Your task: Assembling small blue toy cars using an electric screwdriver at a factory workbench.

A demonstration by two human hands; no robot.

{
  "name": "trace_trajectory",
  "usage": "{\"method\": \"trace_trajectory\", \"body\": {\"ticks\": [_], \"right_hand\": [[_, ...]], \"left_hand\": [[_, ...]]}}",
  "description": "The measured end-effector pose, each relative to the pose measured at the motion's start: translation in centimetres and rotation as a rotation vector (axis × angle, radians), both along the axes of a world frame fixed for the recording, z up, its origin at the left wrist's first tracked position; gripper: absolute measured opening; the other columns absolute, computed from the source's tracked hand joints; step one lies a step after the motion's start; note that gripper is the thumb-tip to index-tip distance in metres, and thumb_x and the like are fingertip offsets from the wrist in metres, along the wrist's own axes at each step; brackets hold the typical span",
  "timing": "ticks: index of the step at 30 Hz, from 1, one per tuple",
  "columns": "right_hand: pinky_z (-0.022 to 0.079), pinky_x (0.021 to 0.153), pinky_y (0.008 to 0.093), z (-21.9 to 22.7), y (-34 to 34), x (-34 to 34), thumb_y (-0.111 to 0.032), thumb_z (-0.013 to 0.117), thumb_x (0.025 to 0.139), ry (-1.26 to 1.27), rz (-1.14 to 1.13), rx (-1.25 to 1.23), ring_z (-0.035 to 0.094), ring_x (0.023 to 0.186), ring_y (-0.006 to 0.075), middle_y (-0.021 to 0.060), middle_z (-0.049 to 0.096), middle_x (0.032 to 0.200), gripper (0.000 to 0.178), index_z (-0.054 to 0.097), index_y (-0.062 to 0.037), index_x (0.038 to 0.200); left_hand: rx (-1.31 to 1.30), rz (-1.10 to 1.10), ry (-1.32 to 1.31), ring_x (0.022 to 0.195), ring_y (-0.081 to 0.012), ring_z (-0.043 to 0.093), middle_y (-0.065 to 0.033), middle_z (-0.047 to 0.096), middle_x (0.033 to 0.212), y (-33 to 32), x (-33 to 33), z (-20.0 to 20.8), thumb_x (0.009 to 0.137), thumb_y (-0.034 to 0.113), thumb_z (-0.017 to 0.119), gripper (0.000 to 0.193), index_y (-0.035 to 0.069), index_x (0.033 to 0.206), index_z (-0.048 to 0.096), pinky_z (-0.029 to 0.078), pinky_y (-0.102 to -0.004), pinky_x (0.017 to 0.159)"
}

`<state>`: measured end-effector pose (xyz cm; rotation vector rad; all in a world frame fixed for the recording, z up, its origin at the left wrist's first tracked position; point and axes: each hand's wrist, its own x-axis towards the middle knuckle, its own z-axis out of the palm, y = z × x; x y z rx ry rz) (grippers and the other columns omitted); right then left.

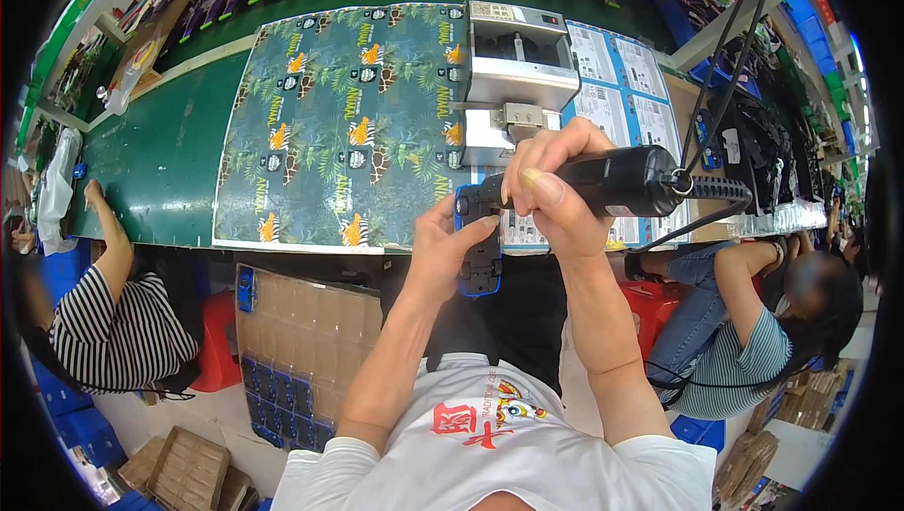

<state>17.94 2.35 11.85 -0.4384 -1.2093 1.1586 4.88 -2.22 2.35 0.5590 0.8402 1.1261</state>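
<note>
My left hand (pixel 437 255) is closed round a black toy car (pixel 480 264) with a blue edge. Its dark underside, with the wheels, is turned up, just over the table's front edge. My right hand (pixel 557 189) grips a black electric screwdriver (pixel 626 181), which lies almost level. The screwdriver's bit end points left at the upper part of the car; whether the tip touches it is hidden by my fingers. Beyond my right hand stands a metal screw feeder (pixel 523 64) with a small block at its front.
Printed sheets with animal patterns (pixel 330 125) cover the green table (pixel 160 153). A cable (pixel 734 195) runs from the screwdriver's end. At lower left a cardboard tray (pixel 311 308) holds several blue-black cars. A person (pixel 132 323) sits left, another (pixel 725 323) right. Purple parts line the far side.
</note>
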Motion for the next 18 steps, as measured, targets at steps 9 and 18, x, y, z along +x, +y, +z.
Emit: {"method": "trace_trajectory", "body": {"ticks": [9,18], "right_hand": [[0.049,0.057,0.036,3.2,0.8,2.1,-0.011,0.055,0.09,0.018,0.029,0.165,0.05,0.054,0.0179,0.0081,0.05,0.064,0.012,0.047,-0.003,0.086],[0.048,0.052,0.0255,3.1,4.3,2.6,-0.002,0.073,0.082,-0.012,-0.203,0.085,0.056,0.05,0.0117,0.0051,0.058,0.061,0.015,0.057,-0.0015,0.082]], "left_hand": [[-0.035,0.161,-0.124,0.079,-0.0182,0.069,-0.0101,0.07,0.099,1.1,-0.7,0.2,0.087,0.005,0.066,0.026,0.003,0.113,0.061,0.059,-0.0335,0.069],[0.01,0.115,-0.209,0.105,-0.032,0.066,-0.0184,0.062,0.12,2.3,-2.1,-0.8,0.08,-0.004,0.064,0.052,0.002,0.129,0.049,0.061,-0.0462,0.081]]}}
